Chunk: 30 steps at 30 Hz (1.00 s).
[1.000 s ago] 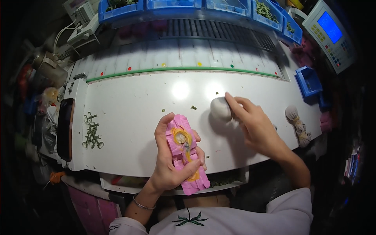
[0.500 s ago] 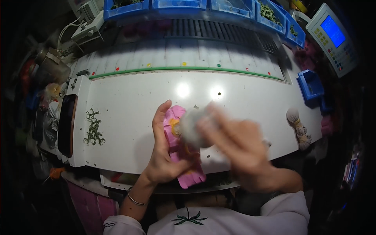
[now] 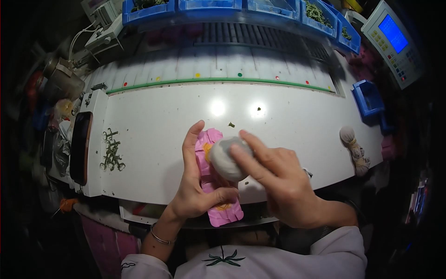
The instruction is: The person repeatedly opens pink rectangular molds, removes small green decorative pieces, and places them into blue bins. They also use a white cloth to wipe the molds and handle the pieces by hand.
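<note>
Centre frame, the left hand (image 3: 191,193) grips the pink mould (image 3: 210,184), long axis running down the frame; the right hand (image 3: 285,186) pinches the grey-white pouch (image 3: 227,163) over the mould's upper half; contact's hard to tell!

One left hand (image 3: 188,197) and one right hand (image 3: 285,183) make two. There is one pink block (image 3: 209,182), one rounded grey-white pouch (image 3: 227,166) and one tied cloth bundle (image 3: 357,153). Five blue bins (image 3: 210,5) line the top; at least one blue tray (image 3: 362,101) sits at the right. There is one phone (image 3: 81,148), one bracelet (image 3: 161,239) and one control panel (image 3: 403,67) with one blue screen (image 3: 393,33). Coloured dots (image 3: 239,74) number at least six: three red, two yellow, one green. Green branched pieces (image 3: 111,151) are several, too overlapped to count exactly
</note>
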Each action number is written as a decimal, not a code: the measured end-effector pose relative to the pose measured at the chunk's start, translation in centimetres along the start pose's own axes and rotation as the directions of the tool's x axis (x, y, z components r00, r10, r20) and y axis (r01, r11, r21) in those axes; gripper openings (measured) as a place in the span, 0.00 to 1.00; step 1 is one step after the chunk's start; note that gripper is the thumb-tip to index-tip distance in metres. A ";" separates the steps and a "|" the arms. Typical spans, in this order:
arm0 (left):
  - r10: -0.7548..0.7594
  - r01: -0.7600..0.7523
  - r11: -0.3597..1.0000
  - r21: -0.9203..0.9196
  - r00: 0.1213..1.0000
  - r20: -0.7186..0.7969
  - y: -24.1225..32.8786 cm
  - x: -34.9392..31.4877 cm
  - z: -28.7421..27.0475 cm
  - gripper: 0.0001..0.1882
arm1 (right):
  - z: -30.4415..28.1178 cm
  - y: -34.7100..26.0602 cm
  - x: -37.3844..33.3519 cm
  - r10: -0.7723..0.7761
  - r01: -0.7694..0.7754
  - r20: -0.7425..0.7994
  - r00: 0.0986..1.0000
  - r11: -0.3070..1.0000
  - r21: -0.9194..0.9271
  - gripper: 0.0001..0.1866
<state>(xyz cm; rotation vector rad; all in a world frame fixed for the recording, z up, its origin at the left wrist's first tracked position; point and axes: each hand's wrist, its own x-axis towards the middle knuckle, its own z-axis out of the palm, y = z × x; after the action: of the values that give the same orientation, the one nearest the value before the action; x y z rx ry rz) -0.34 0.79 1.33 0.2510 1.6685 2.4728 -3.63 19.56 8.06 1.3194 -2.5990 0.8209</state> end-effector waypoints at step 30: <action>0.061 -0.071 0.983 -0.166 0.996 -0.063 -3.0 0.8 2.2 0.51 | -5.3 11.7 -13.3 0.491 -0.649 -0.425 0.760 0.570 -0.504 0.28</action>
<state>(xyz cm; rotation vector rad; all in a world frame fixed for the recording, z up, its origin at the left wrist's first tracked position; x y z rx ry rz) -0.54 4.08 -0.60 0.2202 1.4826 2.6761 -5.26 37.32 3.32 0.1460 -2.7175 0.0673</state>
